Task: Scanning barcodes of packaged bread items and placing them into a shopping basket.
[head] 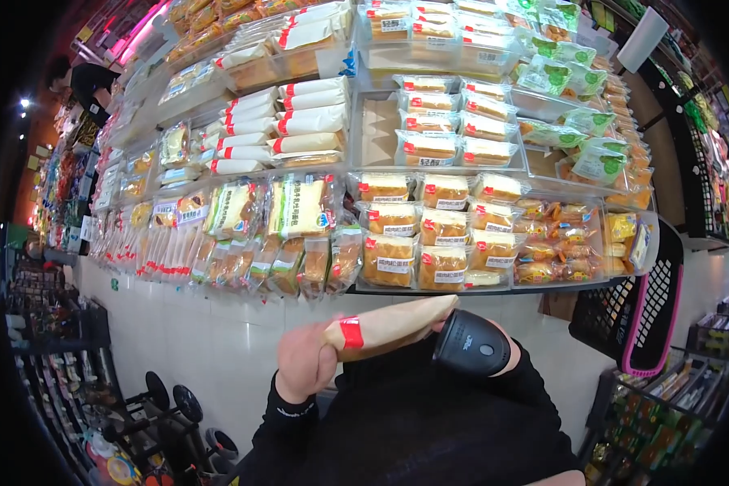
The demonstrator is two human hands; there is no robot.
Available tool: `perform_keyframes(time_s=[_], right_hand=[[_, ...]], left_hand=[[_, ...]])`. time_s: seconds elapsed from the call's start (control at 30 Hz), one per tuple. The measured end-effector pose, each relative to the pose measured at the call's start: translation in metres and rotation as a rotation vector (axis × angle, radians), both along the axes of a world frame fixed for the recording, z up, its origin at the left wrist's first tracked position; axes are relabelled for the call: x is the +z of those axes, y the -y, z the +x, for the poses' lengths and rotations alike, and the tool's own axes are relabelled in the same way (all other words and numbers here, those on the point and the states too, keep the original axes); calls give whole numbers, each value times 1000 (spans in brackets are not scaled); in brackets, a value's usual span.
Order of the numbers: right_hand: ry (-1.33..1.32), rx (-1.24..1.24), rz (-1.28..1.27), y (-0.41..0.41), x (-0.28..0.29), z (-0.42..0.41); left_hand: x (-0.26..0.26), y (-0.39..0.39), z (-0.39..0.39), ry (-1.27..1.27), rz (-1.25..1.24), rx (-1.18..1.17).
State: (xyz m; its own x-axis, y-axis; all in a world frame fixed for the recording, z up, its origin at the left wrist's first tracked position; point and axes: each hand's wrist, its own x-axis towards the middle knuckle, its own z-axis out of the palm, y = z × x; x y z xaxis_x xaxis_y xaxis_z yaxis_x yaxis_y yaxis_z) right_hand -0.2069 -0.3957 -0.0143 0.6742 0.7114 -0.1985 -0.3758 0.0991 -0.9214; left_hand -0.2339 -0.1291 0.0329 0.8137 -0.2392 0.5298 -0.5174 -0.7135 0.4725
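Observation:
My left hand (304, 358) grips one end of a long tan paper-wrapped package (395, 325) with a red label. The package is tilted, its far end raised to the right in front of my chest. A black handheld device (472, 345), seemingly a barcode scanner, covers most of my right hand (513, 345). It has an oval button and is held in that hand, whose fingertips seem to touch the package's right end. Beyond both hands, similar paper-wrapped packages (313, 115) with red labels lie stacked in the display.
Wrapped square cakes (389, 261), bagged toast loaves (297, 209) and small packaged buns (553, 243) fill the display's front. A black basket with a pink rim (635, 358) stands at right. Shelving (54, 376) and black wheeled equipment (176, 407) are at lower left. A person (88, 85) bends at far left.

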Motion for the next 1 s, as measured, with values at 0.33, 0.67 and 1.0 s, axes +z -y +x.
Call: perform_keyframes(time_s=[0.33, 0.67, 1.0], right_hand=[[379, -54, -7, -3, -12, 2], [527, 25, -71, 6, -24, 2], [120, -79, 147, 10, -15, -12]], left_hand=[[9, -2, 11, 42, 175, -7], [-6, 7, 18, -37, -12, -9], [-34, 29, 7, -328, -565, 245]])
